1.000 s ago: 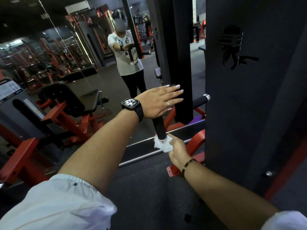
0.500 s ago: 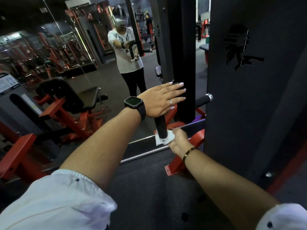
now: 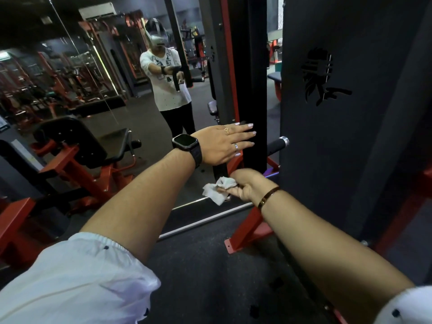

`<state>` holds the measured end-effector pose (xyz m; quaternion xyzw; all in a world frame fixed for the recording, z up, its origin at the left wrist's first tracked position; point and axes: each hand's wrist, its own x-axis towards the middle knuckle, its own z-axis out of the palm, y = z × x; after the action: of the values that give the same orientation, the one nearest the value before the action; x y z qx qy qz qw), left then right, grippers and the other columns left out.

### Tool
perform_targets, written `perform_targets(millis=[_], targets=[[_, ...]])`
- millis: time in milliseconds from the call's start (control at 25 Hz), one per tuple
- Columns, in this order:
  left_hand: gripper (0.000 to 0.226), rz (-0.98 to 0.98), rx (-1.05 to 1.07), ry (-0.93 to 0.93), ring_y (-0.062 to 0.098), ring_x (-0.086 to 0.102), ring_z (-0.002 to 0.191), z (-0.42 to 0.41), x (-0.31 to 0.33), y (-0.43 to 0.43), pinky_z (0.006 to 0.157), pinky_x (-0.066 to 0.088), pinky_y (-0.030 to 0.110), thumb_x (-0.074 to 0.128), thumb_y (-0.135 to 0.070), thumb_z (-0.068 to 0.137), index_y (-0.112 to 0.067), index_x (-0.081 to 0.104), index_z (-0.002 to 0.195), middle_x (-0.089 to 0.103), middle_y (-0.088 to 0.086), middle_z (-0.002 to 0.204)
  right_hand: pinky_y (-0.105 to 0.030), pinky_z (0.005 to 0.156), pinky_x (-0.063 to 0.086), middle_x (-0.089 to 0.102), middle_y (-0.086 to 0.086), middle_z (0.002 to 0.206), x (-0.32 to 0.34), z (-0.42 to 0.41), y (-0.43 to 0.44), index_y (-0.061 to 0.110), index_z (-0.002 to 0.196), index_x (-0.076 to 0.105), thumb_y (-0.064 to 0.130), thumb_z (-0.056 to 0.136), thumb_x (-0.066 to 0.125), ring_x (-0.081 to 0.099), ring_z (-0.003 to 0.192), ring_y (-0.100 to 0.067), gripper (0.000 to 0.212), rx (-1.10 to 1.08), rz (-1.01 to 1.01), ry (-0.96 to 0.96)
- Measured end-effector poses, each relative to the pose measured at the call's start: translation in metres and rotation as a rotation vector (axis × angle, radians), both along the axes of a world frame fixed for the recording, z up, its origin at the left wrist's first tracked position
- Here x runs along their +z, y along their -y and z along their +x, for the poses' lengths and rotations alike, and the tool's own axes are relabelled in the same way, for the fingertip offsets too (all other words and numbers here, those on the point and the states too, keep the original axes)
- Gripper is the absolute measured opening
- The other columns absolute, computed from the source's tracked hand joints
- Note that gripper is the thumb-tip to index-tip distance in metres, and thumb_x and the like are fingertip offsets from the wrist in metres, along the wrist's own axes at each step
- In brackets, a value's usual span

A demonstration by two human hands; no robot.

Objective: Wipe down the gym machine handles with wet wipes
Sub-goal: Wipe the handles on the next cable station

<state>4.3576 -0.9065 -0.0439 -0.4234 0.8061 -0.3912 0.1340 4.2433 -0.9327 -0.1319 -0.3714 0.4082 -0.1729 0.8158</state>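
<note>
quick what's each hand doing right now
Left hand: open, straight fingers resting on the black upright machine handle.
Right hand: closed, pinching a crumpled white wet wipe at that handle's lower end.

Matt blk handle (image 3: pixel 220 170), soft cloth wipe (image 3: pixel 217 192)

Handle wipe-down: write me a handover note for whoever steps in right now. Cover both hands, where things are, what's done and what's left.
Left hand: open, fingers straight, resting on the top of the upright handle.
Right hand: grips the bunched wipe at the lower end of the upright handle, just below the left hand.
Done: the pictures don't show how much of the upright handle has been wiped.
Left: the side handle, which sticks out to the right with a chrome cap, has no wipe on it and is probably next.
</note>
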Motion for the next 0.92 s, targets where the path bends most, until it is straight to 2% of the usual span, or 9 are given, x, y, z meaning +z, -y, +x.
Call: perform_targets(millis=[120, 240, 280, 360, 400, 480, 600, 760, 920], targets=[[0.052, 0.008, 0.032, -0.013, 0.028, 0.038, 0.137, -0.001, 0.002, 0.000, 0.113, 0.024, 0.038, 0.025, -0.033, 0.098, -0.011, 0.053, 0.135, 0.047, 0.011, 0.143, -0.027, 0.036, 0.050, 0.055, -0.017, 0.077, 0.025, -0.005, -0.006, 0.000, 0.098, 0.052, -0.006, 0.095, 0.037, 0.061, 0.038, -0.018, 0.015, -0.059, -0.115, 0.013], [0.054, 0.021, 0.102, -0.070, 0.026, 0.031, 0.141, 0.002, 0.009, -0.005, 0.116, 0.020, 0.040, 0.020, -0.035, 0.099, -0.012, 0.044, 0.142, 0.039, 0.010, 0.150, -0.027, 0.058, 0.048, 0.056, -0.005, 0.077, 0.033, -0.016, -0.020, 0.010, 0.084, 0.052, 0.001, 0.088, 0.052, 0.057, 0.061, -0.014, 0.010, -0.150, -0.571, -0.143], [0.053, -0.011, 0.108, -0.088, 0.026, 0.031, 0.141, 0.005, 0.013, -0.006, 0.116, 0.021, 0.041, 0.021, -0.035, 0.099, -0.012, 0.044, 0.142, 0.039, 0.011, 0.150, -0.025, 0.062, 0.043, 0.056, -0.002, 0.080, 0.031, -0.021, -0.027, 0.011, 0.091, 0.054, 0.005, 0.087, 0.054, 0.054, 0.066, -0.014, 0.008, -0.195, -0.792, -0.210], [0.051, -0.085, 0.106, -0.079, 0.026, 0.034, 0.140, 0.011, 0.021, -0.008, 0.116, 0.019, 0.042, 0.025, -0.034, 0.100, -0.012, 0.044, 0.142, 0.040, 0.010, 0.149, -0.027, 0.071, 0.045, 0.062, -0.007, 0.094, 0.018, -0.029, -0.042, 0.012, 0.116, 0.054, 0.007, 0.089, 0.053, 0.058, 0.081, -0.019, 0.027, -0.279, -1.275, -0.263], [0.051, -0.106, 0.095, -0.047, 0.025, 0.034, 0.140, 0.014, 0.025, -0.007, 0.116, 0.017, 0.041, 0.025, -0.034, 0.100, -0.012, 0.042, 0.143, 0.039, 0.010, 0.150, -0.030, 0.080, 0.049, 0.064, -0.012, 0.106, 0.008, -0.031, -0.048, 0.010, 0.126, 0.051, 0.003, 0.090, 0.052, 0.062, 0.095, -0.024, 0.036, -0.311, -1.508, -0.234], [0.053, -0.114, 0.045, 0.038, 0.024, 0.029, 0.142, 0.015, 0.030, -0.004, 0.117, 0.013, 0.041, 0.023, -0.033, 0.100, -0.013, 0.034, 0.147, 0.032, 0.008, 0.153, -0.035, 0.098, 0.046, 0.053, -0.023, 0.131, -0.019, -0.025, -0.046, 0.001, 0.136, 0.043, -0.013, 0.082, 0.053, 0.054, 0.121, -0.032, 0.056, -0.318, -1.837, -0.243], [0.054, -0.097, 0.008, 0.093, 0.023, 0.021, 0.145, 0.014, 0.032, 0.002, 0.118, 0.011, 0.043, 0.018, -0.032, 0.100, -0.014, 0.025, 0.150, 0.024, 0.007, 0.157, -0.035, 0.096, 0.050, 0.036, -0.028, 0.145, -0.049, -0.024, -0.036, -0.002, 0.141, 0.033, -0.022, 0.066, 0.052, 0.035, 0.136, -0.034, 0.080, -0.182, -2.066, -0.329], [0.054, -0.092, -0.012, 0.084, 0.022, 0.019, 0.146, 0.018, 0.033, 0.006, 0.118, 0.013, 0.044, 0.011, -0.033, 0.101, -0.014, 0.023, 0.151, 0.022, 0.006, 0.157, -0.030, 0.101, 0.042, 0.037, -0.019, 0.147, -0.085, -0.046, -0.024, 0.002, 0.140, 0.041, -0.017, 0.069, 0.059, 0.027, 0.139, -0.026, 0.075, 0.162, -2.470, -0.317], [0.053, -0.084, -0.060, 0.163, 0.020, 0.021, 0.145, 0.024, 0.034, 0.017, 0.118, 0.013, 0.043, 0.012, -0.035, 0.102, -0.015, 0.022, 0.151, 0.023, 0.005, 0.157, -0.034, 0.114, 0.030, 0.034, -0.021, 0.147, -0.044, -0.036, -0.021, 0.000, 0.141, 0.035, -0.017, 0.085, 0.049, 0.026, 0.142, -0.027, 0.060, -0.188, -2.300, -0.093]])
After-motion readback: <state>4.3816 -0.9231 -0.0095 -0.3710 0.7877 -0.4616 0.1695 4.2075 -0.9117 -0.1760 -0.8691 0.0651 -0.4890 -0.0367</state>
